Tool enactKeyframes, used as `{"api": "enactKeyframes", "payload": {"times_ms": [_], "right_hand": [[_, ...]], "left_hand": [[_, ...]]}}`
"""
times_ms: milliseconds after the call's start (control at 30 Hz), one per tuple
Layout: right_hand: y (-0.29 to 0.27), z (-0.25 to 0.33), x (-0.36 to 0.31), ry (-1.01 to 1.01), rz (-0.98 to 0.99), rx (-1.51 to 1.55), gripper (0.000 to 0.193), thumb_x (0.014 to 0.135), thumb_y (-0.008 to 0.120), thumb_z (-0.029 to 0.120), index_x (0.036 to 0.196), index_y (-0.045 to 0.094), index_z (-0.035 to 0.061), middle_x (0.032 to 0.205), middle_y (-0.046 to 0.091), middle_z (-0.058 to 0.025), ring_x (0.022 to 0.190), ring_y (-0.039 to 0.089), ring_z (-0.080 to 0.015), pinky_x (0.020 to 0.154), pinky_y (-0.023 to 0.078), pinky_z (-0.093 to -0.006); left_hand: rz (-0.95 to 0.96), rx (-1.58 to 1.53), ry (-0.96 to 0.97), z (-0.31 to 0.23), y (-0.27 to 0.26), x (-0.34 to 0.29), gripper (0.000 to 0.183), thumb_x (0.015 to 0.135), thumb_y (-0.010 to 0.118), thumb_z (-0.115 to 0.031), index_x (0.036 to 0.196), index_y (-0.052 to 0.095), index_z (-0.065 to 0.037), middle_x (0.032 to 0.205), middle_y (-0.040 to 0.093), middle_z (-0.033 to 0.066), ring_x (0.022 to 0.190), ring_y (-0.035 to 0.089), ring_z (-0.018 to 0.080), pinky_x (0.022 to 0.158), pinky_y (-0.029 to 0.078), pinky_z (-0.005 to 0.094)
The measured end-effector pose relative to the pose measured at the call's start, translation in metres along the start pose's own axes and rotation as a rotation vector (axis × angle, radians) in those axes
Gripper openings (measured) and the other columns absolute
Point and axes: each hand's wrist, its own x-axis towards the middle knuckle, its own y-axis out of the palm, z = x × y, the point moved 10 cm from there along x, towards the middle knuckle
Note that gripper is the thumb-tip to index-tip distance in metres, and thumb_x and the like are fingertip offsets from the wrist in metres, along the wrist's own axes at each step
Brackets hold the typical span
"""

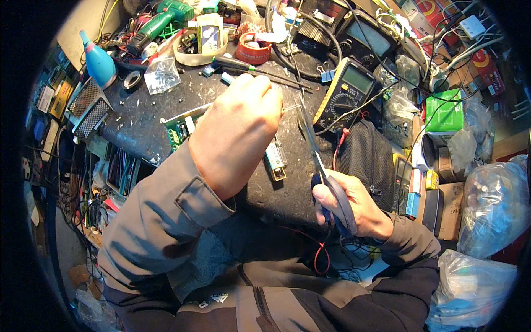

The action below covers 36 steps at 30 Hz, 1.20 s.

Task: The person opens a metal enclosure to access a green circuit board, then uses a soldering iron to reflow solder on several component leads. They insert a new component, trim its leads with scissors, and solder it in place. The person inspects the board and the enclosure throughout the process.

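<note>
My right hand [359,205] is closed around the dark blue handles of a pair of scissors [314,145], whose blades point up and away from me. Knuckles up, my left hand [240,119] is closed in a pinch over the bench. A thin pale strand [291,106] runs from its fingers to the scissor blades; the fingertips themselves are hidden. Partly behind my left wrist lies a green circuit board [177,135]. On the bench between my hands sits a small rectangular metal-cased part [275,160].
A yellow-edged multimeter [354,83] stands beyond the scissors, with a black mesh pouch [365,152] nearer me. A long thin tool [246,66] lies past my left hand. At the left are a blue squeeze bottle [99,62] and perforated metal pieces [91,113]. Clutter lines the back.
</note>
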Motion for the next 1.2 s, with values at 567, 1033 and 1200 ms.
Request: {"api": "enactKeyframes", "payload": {"times_ms": [567,1033,1200], "right_hand": [[-0.001,-0.004,0.001,0.032,-0.024,0.043,0.03,0.101,0.066,0.034,0.089,0.059,0.0073,0.063,0.055,0.0036,0.053,0.051,-0.003,0.045,0.037,-0.0213],[-0.004,-0.008,0.001,0.024,0.01,0.11,0.035,0.101,0.064,0.039,0.086,0.057,0.0082,0.064,0.054,0.0039,0.054,0.053,-0.0053,0.048,0.04,-0.0219],[-0.006,-0.013,0.003,0.037,0.008,0.092,0.034,0.101,0.064,0.038,0.087,0.058,0.0081,0.063,0.056,0.0027,0.054,0.053,-0.005,0.048,0.04,-0.0217]], "left_hand": [[0.052,0.014,0.069,-0.011,0.007,0.004,0.015,0.076,0.061,-0.004,0.089,0.062,0.003,0.094,0.061,0.0164,0.098,0.06,0.0304,0.089,0.051,0.0354],[0.109,0.032,0.117,-0.017,0.027,0.01,0.011,0.078,0.062,-0.006,0.085,0.064,0.002,0.093,0.062,0.0147,0.097,0.06,0.0284,0.087,0.051,0.0343],[0.124,0.019,0.093,-0.014,0.032,0.009,0.013,0.078,0.062,-0.007,0.087,0.064,0.002,0.094,0.062,0.0157,0.097,0.061,0.0297,0.088,0.051,0.0348]]}}
